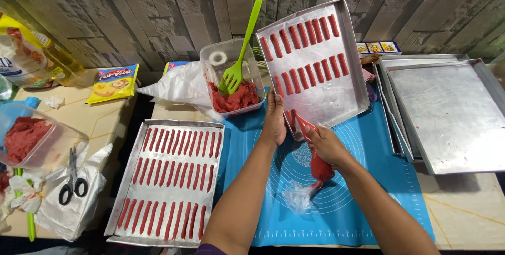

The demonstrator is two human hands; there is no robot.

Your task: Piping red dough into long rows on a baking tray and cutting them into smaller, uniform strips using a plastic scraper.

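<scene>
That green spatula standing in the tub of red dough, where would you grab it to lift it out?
Grip the green plastic slotted spatula high on its long handle, near the free tip, coming from above. Its blade is sunk in the red dough inside the clear plastic tub, and the handle leans up and away towards the wall, bare and clean. The tilted metal tray stands close on its right, so approaching from the left looks easier.
</scene>
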